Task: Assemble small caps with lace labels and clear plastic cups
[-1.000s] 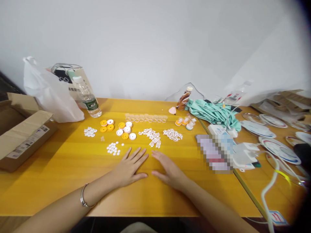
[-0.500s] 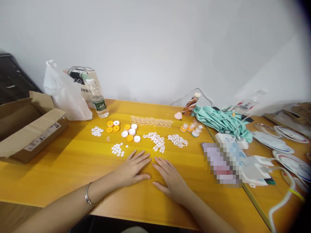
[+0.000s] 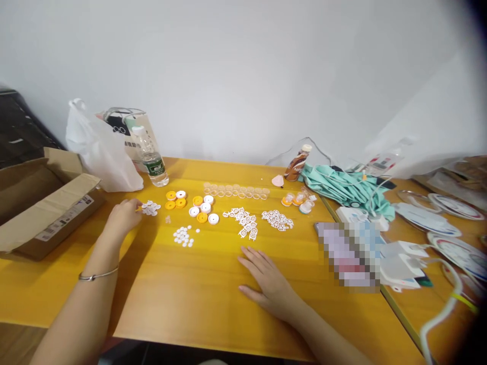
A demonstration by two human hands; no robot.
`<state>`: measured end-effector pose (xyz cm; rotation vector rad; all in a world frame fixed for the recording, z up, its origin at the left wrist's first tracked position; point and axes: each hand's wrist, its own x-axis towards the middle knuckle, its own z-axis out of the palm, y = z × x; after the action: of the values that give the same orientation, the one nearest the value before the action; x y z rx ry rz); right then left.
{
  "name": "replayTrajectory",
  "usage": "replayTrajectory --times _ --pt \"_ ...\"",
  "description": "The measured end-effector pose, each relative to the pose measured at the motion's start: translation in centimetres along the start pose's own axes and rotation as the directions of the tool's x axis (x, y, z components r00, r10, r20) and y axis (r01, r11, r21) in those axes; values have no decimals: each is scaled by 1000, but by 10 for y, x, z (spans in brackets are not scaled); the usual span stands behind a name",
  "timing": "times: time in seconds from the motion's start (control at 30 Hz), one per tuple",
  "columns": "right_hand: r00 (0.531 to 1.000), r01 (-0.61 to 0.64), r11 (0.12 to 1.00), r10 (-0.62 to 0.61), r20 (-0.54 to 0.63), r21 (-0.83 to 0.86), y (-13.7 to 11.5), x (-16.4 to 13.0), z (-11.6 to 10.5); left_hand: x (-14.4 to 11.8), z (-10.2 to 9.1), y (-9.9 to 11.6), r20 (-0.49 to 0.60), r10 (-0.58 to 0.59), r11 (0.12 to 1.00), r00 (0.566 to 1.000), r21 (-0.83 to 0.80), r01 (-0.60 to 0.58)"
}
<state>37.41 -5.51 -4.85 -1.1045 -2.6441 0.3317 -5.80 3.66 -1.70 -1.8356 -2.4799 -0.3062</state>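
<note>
My left hand reaches to the far left of the yellow table, its fingertips at a small pile of white discs; whether it grips one I cannot tell. My right hand lies flat and open on the table, palm down, holding nothing. Between them are a second cluster of white discs, yellow and white round caps, two heaps of white lattice pieces and a row of clear rings.
An open cardboard box sits at the left edge. A white plastic bag and a water bottle stand at the back left. A brown bottle, green cloth, chargers and round plates crowd the right.
My left hand left its flat spot beside the right hand and moved up and left to the white disc pile. The right hand stayed put.
</note>
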Motion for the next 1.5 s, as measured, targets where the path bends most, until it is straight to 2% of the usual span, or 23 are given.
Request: replayTrajectory --times 0.17,0.33,0.6,1.03,1.13,1.2,1.23,1.27,1.33,1.37,1.4,1.47,1.5 --pt "1000 -15 1000 15 25 -8 -1 0 -2 -2 8 4 62 -63 998 996 24 61" --pt "1000 -10 1000 10 17 -9 -1 0 -1 -1 4 10 101 -128 991 987 49 123" --pt "1000 -7 1000 8 18 -4 -1 1 0 -11 -12 18 69 -113 991 991 78 108" --pt "999 -20 1000 20 25 12 1 0 1 -4 -3 11 160 -122 990 980 89 109" --pt "999 -18 1000 18 30 13 1 1 0 -7 -10 14 122 -128 989 984 87 118" --pt "999 -14 1000 13 33 12 1 1 0 -13 -17 22 32 -125 990 992 65 122" --pt "1000 -11 1000 11 29 13 1 1 0 -17 -21 29 -30 -98 994 995 35 99" --pt "1000 -8 1000 8 20 15 1 1 0 -22 -24 37 -136 -31 999 990 -21 28" --pt "1000 0 1000 0 -1 20 1 1 1 -34 -26 60 -319 165 961 933 -159 -224" --pt "1000 3 1000 -3 -11 21 2 0 1 -42 -24 73 -358 270 907 894 -218 -361" --pt "1000 5 1000 -5 -19 23 2 0 2 -51 -22 88 -367 354 841 860 -277 -464" --pt "1000 6 1000 -5 -27 23 2 0 3 -70 -11 116 -301 533 697 791 -373 -612" --pt "1000 5 1000 -4 -27 23 2 0 3 -80 -5 129 -253 632 618 733 -407 -673"
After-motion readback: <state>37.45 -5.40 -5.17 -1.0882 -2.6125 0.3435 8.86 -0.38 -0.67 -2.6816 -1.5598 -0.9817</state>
